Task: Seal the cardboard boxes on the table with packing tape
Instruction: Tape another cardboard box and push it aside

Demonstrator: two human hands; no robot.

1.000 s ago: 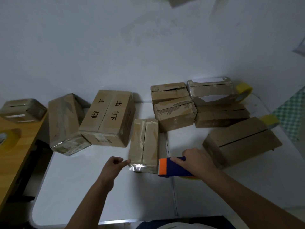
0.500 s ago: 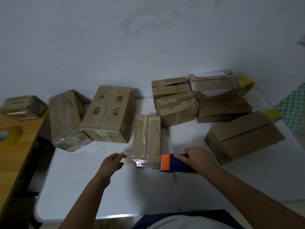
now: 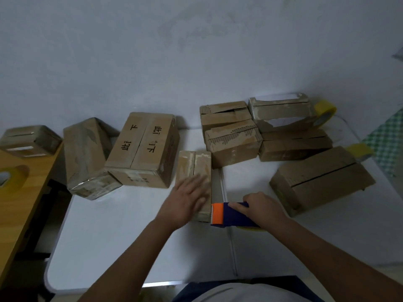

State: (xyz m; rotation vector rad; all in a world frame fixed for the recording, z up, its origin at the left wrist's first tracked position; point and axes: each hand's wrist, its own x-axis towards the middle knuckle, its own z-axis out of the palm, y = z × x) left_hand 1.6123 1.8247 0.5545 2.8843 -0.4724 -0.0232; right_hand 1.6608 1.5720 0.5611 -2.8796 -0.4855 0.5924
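Eight cardboard boxes (image 3: 141,149) sit on the white counter (image 3: 109,236); a ninth box (image 3: 30,140) lies left of it on the wooden desk (image 3: 21,192). Three tape rolls show: two (image 3: 326,112) at the counter's far right, one (image 3: 11,179) on the desk. One tape dispenser (image 3: 231,214), two hands (image 3: 187,201).

The cardboard boxes (image 3: 231,147) were dull brown, one printed box (image 3: 144,147) bearing black characters; the tape dispenser (image 3: 233,214) was navy with an orange end. The tape roll (image 3: 326,111) was yellow; the table (image 3: 109,236) was white.

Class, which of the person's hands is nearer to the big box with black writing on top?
Left. The left hand lies on the narrow box beside the lettered box; the right hand grips the dispenser farther right.
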